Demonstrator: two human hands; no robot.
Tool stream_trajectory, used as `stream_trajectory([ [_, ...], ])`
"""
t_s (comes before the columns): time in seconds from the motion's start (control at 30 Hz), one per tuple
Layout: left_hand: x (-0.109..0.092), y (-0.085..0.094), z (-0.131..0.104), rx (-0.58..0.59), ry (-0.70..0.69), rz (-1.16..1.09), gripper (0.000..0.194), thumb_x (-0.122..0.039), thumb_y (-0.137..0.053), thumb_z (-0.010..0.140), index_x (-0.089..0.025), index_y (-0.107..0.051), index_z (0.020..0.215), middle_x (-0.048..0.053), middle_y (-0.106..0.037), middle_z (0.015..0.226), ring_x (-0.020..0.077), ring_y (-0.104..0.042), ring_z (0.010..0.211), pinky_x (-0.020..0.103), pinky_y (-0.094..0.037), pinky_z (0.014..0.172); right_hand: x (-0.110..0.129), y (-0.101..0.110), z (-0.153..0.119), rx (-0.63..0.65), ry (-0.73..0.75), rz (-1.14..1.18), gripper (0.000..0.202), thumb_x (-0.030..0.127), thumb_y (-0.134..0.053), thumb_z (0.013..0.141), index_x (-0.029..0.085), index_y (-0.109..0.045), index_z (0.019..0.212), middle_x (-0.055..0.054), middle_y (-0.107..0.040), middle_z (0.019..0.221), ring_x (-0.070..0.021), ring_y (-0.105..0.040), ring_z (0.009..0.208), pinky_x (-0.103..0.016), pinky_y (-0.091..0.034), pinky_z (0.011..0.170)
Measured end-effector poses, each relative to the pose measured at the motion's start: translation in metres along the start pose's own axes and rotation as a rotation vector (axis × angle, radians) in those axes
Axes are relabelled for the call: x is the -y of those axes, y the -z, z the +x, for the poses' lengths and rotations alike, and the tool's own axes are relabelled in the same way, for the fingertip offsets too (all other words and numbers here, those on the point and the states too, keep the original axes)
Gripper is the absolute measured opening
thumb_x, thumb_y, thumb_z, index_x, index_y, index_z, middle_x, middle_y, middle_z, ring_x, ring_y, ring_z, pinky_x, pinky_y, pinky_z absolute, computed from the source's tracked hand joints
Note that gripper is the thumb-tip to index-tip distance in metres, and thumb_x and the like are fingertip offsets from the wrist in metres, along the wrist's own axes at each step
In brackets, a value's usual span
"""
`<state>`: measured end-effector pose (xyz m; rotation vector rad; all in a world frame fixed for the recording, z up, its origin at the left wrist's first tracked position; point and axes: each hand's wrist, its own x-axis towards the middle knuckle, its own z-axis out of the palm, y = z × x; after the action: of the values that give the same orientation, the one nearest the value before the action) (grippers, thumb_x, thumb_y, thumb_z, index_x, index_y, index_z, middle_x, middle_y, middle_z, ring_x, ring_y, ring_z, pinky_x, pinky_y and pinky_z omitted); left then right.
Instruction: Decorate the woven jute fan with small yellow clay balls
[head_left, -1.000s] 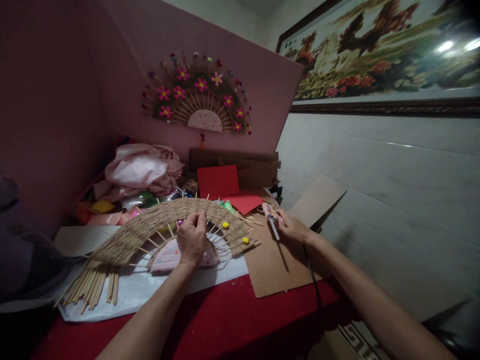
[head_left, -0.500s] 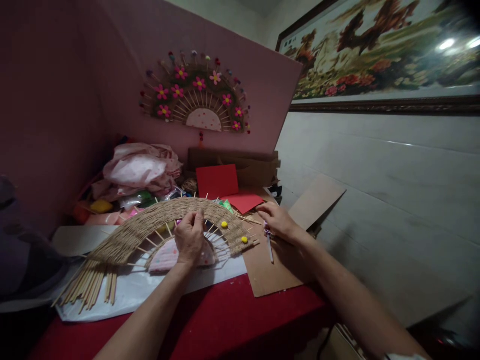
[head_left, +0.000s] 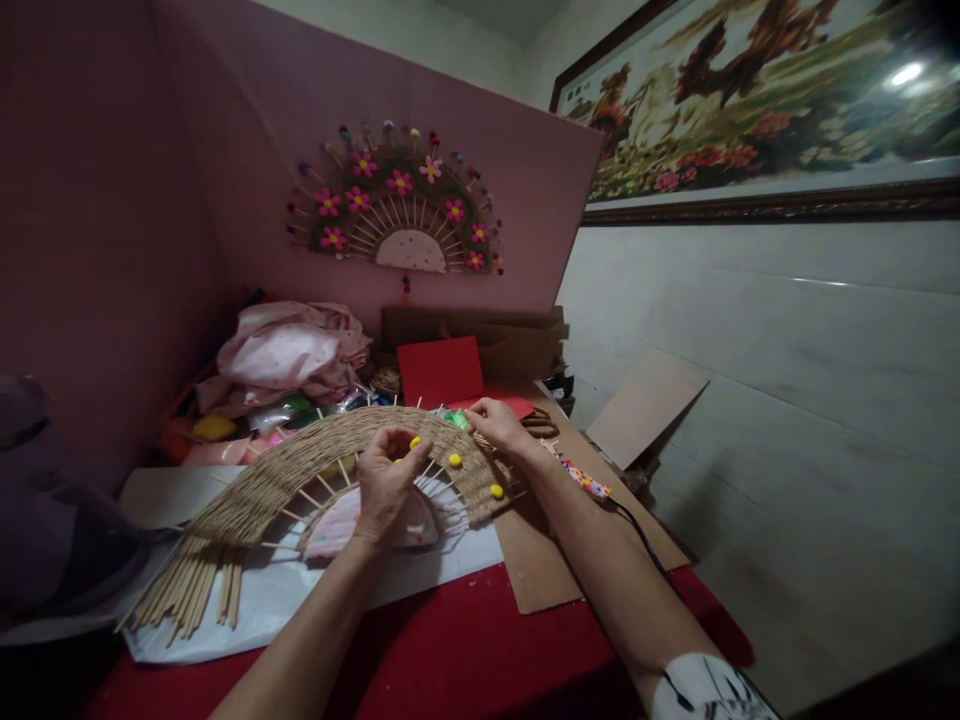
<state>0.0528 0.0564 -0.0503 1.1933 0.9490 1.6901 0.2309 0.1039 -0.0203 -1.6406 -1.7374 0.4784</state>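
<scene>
A woven, fan-shaped piece [head_left: 300, 465] with thin wooden sticks lies across the table, two round yellow pieces [head_left: 455, 460] on its right end. Over its middle, my left hand [head_left: 384, 485] has its fingers curled, with a small round yellow piece [head_left: 415, 442] between thumb and forefinger. Another bit of yellow shows beneath those fingers. My right hand [head_left: 495, 425] is at the fan's upper right edge, beside a green packet [head_left: 456, 418]. Its fingertips are pinched together; what they hold, if anything, I cannot make out.
A patterned tool [head_left: 585, 480] with a black cord lies on brown cardboard [head_left: 536, 570] at the right. Red card [head_left: 441, 370] and crumpled pink cloth [head_left: 292, 345] stand behind. A finished flowered fan [head_left: 401, 205] hangs on the pink panel. Loose sticks [head_left: 187, 590] extend at lower left.
My right hand has moved left from beside the patterned tool to the fan's upper edge. My left hand has turned and loosened, so the yellow piece shows. The tool now lies farther right.
</scene>
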Motion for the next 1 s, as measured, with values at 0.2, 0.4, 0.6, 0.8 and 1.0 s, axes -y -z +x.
stream_trajectory([
  [0.2, -0.007, -0.005, -0.005, 0.048, 0.03, -0.025, 0.029, -0.032, -0.074, 0.059, -0.014, -0.065, 0.08, 0.0, -0.063, 0.064, 0.0075, -0.051, 0.053, 0.018, -0.036, 0.046, -0.002, -0.006, 0.003, 0.005, -0.021, 0.023, 0.024, 0.036, -0.056, 0.081, 0.014, -0.06, 0.072, -0.004, -0.063, 0.068, -0.013, -0.053, 0.063, -0.022, -0.034, 0.055],
  [0.4, -0.014, -0.006, -0.007, 0.081, 0.09, -0.032, 0.028, -0.036, -0.074, 0.059, -0.014, -0.059, 0.064, -0.006, -0.049, 0.045, 0.0042, -0.037, 0.04, 0.017, -0.027, 0.04, -0.006, -0.005, 0.005, 0.034, -0.012, 0.059, 0.028, 0.037, -0.053, 0.083, 0.014, -0.06, 0.068, -0.001, -0.061, 0.065, -0.0117, -0.053, 0.061, -0.02, -0.034, 0.053],
  [0.6, -0.005, 0.001, -0.001, 0.048, -0.042, 0.137, 0.025, -0.034, -0.07, 0.066, -0.015, -0.068, 0.082, 0.002, -0.066, 0.072, 0.0108, -0.056, 0.063, 0.022, -0.042, 0.059, -0.011, -0.011, 0.006, -0.017, -0.049, 0.045, 0.024, 0.035, -0.057, 0.08, 0.015, -0.06, 0.068, -0.002, -0.062, 0.066, -0.012, -0.051, 0.062, -0.021, -0.032, 0.053],
  [0.8, 0.001, 0.006, 0.003, 0.031, -0.08, 0.226, 0.029, -0.034, -0.069, 0.066, -0.016, -0.069, 0.089, 0.003, -0.066, 0.076, 0.0121, -0.055, 0.062, 0.023, -0.042, 0.057, -0.003, -0.004, 0.004, 0.034, -0.096, 0.129, 0.033, 0.036, -0.054, 0.083, 0.014, -0.057, 0.059, -0.001, -0.055, 0.054, -0.0105, -0.046, 0.053, -0.022, -0.03, 0.051],
  [1.0, -0.01, 0.004, 0.0, -0.015, -0.04, 0.186, 0.028, -0.04, -0.066, 0.07, -0.014, -0.068, 0.078, -0.001, -0.059, 0.06, 0.0096, -0.049, 0.054, 0.021, -0.038, 0.052, 0.012, 0.014, -0.012, 0.193, -0.131, 0.394, 0.048, 0.05, -0.041, 0.09, 0.012, -0.06, 0.068, -0.003, -0.057, 0.059, -0.0091, -0.047, 0.052, -0.021, -0.033, 0.049],
])
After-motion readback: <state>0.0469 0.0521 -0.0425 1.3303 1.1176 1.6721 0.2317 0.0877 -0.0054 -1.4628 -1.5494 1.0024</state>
